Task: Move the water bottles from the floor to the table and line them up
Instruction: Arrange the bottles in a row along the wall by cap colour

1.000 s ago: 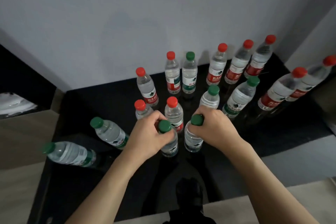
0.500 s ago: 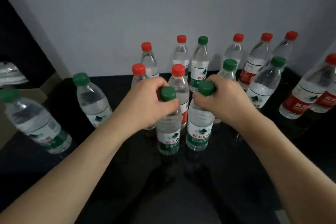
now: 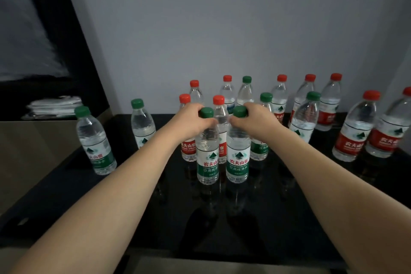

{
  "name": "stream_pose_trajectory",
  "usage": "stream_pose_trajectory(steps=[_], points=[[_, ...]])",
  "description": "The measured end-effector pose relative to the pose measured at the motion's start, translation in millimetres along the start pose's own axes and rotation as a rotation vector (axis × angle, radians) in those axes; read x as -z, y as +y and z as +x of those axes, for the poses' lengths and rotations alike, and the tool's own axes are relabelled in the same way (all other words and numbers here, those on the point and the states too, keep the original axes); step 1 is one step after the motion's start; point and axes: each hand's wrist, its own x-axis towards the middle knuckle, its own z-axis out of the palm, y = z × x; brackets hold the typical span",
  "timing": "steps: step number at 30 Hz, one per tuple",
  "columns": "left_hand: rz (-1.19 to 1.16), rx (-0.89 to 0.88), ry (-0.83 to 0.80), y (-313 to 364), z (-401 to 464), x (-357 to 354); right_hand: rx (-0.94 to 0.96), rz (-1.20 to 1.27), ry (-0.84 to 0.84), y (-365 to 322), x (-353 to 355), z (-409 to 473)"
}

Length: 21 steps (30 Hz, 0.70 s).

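Bottles upright, necks in left hand and right hand

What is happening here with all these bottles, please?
A person is setting water bottles on a glossy black table. The left hand grips the neck of one green-capped bottle and the right hand grips another green-capped bottle; both stand upright side by side at the front. Behind them many more bottles, with red or green caps, stand upright in loose rows near the wall, not neatly lined up.
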Motion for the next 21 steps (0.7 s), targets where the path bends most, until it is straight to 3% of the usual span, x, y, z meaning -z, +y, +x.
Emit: stream_pose_trajectory(steps=[4,8,13,16,21], points=[[0.076,-0.016,-0.026,6,-16,16,-0.004,-0.158,-0.055,-9,17,-6],[0.216,-0.015,0.150,1,-35,41,0.051,-0.502,0.153,-29,36,-15],[0.364,-0.034,0.307,-8,-59,92,0.304,-0.464,0.263,-100,27,-15],[0.442,-0.045,0.387,-23,-71,131,0.416,-0.405,0.205,-150,0,-5],[0.547,0.063,0.452,-69,-75,189,0.426,-0.375,-0.017,-210,-62,30]])
